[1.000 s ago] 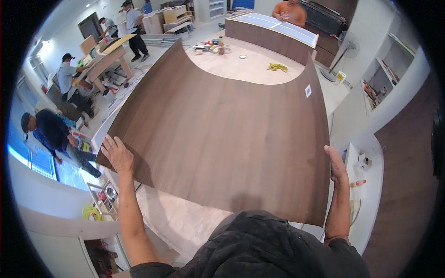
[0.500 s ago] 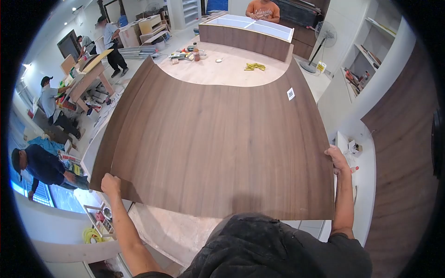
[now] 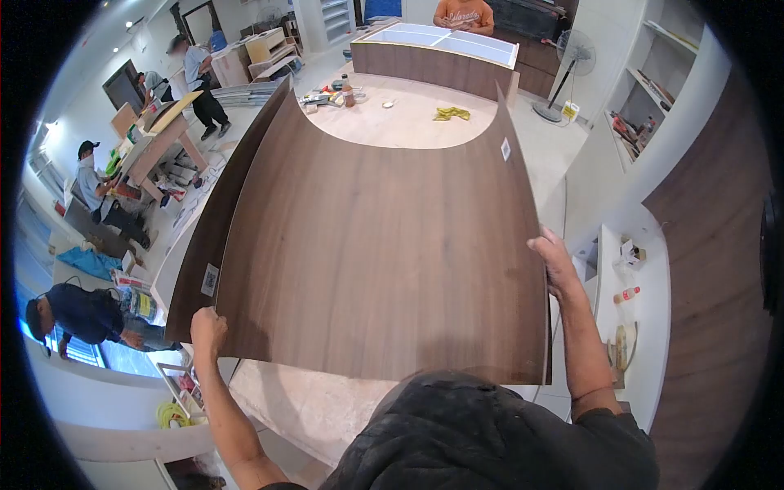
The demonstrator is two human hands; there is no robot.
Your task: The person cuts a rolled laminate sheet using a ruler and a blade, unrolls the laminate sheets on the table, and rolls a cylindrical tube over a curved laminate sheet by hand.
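Observation:
A large brown wood-grain sheet [image 3: 384,261] bows over the pale tabletop [image 3: 392,122], its sides curling up and a white label near its far right corner. Under its left side shows a second, darker sheet [image 3: 192,261] with another label. My left hand [image 3: 209,329] is closed on the upper sheet's near left edge. At the right edge, my right hand [image 3: 555,260] grips the same sheet, thumb on top and fingers partly hidden.
Beyond the sheets are a bottle [image 3: 348,91], tools, yellow gloves [image 3: 452,113] and a curved cabinet frame [image 3: 433,64]. A person in orange [image 3: 464,15] stands behind it. A fan [image 3: 563,77] and shelves are right; several people are left.
The upper sheet has shifted right and its sides have curled upward, exposing the darker sheet and its label at left. My right hand has moved left and up with the edge.

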